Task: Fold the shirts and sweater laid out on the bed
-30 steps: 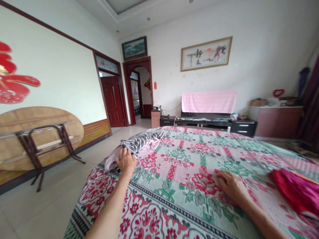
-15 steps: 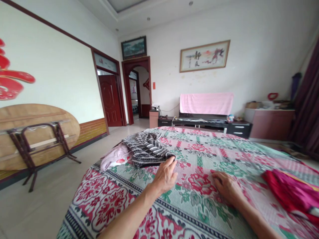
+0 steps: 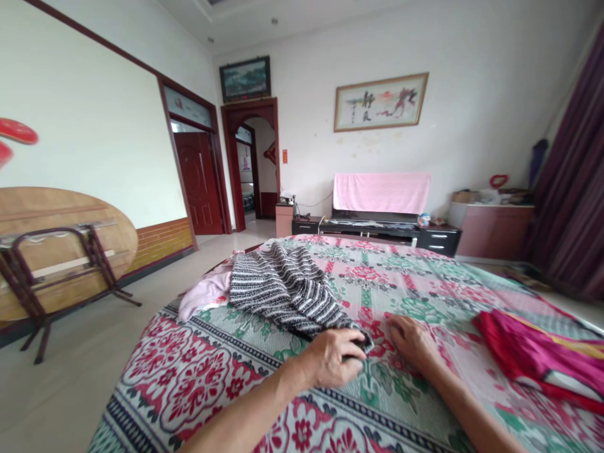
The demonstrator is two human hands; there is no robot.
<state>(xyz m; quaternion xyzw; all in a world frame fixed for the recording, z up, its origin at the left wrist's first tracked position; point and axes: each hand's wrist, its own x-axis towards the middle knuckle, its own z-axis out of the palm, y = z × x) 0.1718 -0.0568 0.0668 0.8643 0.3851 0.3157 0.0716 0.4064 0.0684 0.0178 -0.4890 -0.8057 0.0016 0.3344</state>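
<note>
A black-and-white striped knit garment (image 3: pixel 287 283) lies spread and rumpled on the flowered bedspread (image 3: pixel 368 280). My left hand (image 3: pixel 336 357) is closed on its near right corner, fingers curled over the dark edge. To the right, my right hand (image 3: pixel 415 345) rests on the bedspread, its fingers loosely curled in with nothing visible in them. It is apart from the knit garment. A pale pink cloth (image 3: pixel 205 292) sticks out from under the knit garment's left side.
A red and magenta garment (image 3: pixel 533 352) lies at the right of the bedspread. Against the left wall leans a folded round table (image 3: pixel 111 217). Beyond the bed stand a low black cabinet (image 3: pixel 438 239) and a screen under a pink cover (image 3: pixel 382 192).
My left hand has pulled the knit garment's corner toward me and right, so it is stretched out longer. The camera view has turned slightly right. My right hand stays on the bedspread.
</note>
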